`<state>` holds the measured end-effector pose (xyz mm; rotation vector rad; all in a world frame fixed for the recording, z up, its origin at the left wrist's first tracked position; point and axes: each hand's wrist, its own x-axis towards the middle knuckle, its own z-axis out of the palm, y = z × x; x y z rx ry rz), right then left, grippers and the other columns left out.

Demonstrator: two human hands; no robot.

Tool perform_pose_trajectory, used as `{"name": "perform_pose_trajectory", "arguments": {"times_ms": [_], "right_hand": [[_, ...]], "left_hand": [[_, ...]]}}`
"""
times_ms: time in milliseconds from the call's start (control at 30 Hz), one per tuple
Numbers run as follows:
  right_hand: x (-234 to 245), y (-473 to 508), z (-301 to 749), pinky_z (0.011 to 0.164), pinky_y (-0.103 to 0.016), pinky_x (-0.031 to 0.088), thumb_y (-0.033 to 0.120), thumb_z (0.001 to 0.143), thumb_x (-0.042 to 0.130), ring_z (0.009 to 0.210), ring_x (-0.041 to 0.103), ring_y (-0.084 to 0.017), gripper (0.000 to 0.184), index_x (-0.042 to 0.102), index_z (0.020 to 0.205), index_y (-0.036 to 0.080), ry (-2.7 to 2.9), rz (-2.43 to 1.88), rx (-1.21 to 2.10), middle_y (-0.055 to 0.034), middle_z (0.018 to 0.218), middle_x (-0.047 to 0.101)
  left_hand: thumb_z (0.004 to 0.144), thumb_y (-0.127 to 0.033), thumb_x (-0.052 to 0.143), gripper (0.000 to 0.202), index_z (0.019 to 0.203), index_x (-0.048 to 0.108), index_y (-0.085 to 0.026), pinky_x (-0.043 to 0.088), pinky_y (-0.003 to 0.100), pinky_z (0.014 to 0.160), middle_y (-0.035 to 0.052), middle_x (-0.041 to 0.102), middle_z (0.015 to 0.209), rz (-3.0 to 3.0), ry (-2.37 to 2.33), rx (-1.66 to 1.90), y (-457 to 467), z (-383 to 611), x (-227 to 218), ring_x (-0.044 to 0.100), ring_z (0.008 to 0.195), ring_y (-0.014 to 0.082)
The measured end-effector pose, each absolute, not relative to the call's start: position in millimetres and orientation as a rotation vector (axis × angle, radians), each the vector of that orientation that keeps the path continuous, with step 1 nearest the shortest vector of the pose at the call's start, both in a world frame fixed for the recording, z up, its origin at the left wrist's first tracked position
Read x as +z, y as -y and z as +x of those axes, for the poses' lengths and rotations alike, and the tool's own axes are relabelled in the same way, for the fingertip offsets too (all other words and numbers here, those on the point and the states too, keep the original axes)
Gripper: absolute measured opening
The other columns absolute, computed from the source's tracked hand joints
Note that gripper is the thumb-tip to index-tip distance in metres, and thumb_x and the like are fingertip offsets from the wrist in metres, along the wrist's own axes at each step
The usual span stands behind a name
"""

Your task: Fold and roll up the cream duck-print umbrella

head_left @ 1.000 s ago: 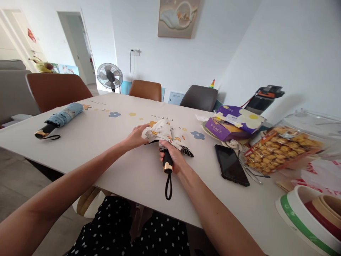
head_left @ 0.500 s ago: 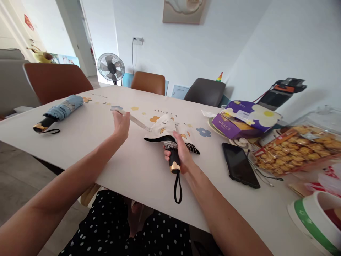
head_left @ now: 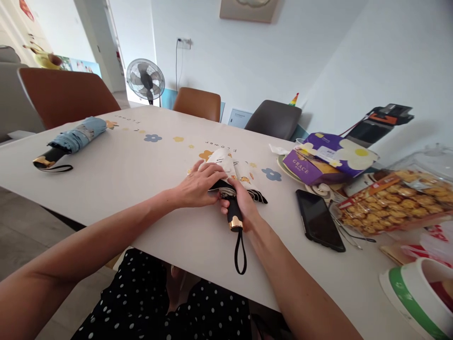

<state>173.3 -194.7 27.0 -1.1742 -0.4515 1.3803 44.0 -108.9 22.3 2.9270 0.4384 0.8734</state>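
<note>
A folding umbrella [head_left: 242, 170] with a white printed canopy and black edging lies folded but loose on the table. Its black handle with a gold end and a wrist loop points towards me. My right hand [head_left: 243, 200] is closed around the base of the canopy and the top of the handle. Across the canopy's left side rests my left hand [head_left: 201, 185], its fingers stretched out flat over the cloth. The left thumb is partly hidden near the black edge. A light blue umbrella [head_left: 79, 136], furled, with a black and gold handle, lies at the far left.
On the right are a black phone [head_left: 320, 219], cables, a purple box [head_left: 307, 165], a clear tub of snacks [head_left: 396, 203] and a white and green round container [head_left: 406, 293]. Chairs and a fan [head_left: 146, 79] stand beyond the flower-printed table [head_left: 141, 165].
My left hand has moved right, from holding out a pale strip of the umbrella's cloth to lying on its canopy. My right hand keeps its grip. The view has shifted slightly.
</note>
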Motion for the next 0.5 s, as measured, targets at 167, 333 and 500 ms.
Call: {"name": "perform_pose_trajectory", "arguments": {"times_ms": [167,333,500], "right_hand": [[26.9,194.2,174.4,0.029,-0.021,0.037,0.03,0.078,0.051,0.037,0.04,-0.008,0.014,0.051,0.076,0.017,0.472,-1.145,1.381,0.0009,0.06,0.053],[25.2,195.0,175.5,0.031,-0.021,0.038,0.031,0.075,0.053,0.038,0.039,-0.007,0.015,0.05,0.071,0.016,0.497,-1.16,1.401,0.0007,0.06,0.052],[24.2,195.4,176.8,0.031,-0.021,0.038,0.027,0.074,0.052,0.038,0.039,-0.007,0.012,0.049,0.069,0.016,0.518,-1.13,1.406,0.0007,0.059,0.051]], "left_hand": [[0.074,-0.009,0.044,0.04,0.112,0.05,-0.022,0.017,0.048,0.106,0.0083,0.055,0.114,3.039,-0.448,0.908,111.5,44.7,23.7,0.045,0.113,0.0216],[0.075,-0.009,0.044,0.032,0.103,0.054,-0.021,0.012,0.051,0.108,0.0088,0.055,0.112,3.086,-0.512,0.984,110.0,45.6,22.7,0.044,0.114,0.023],[0.078,-0.008,0.04,0.022,0.089,0.056,-0.021,0.01,0.052,0.108,0.0068,0.056,0.106,3.034,-0.531,1.05,106.8,47.5,21.5,0.046,0.11,0.0215]]}}
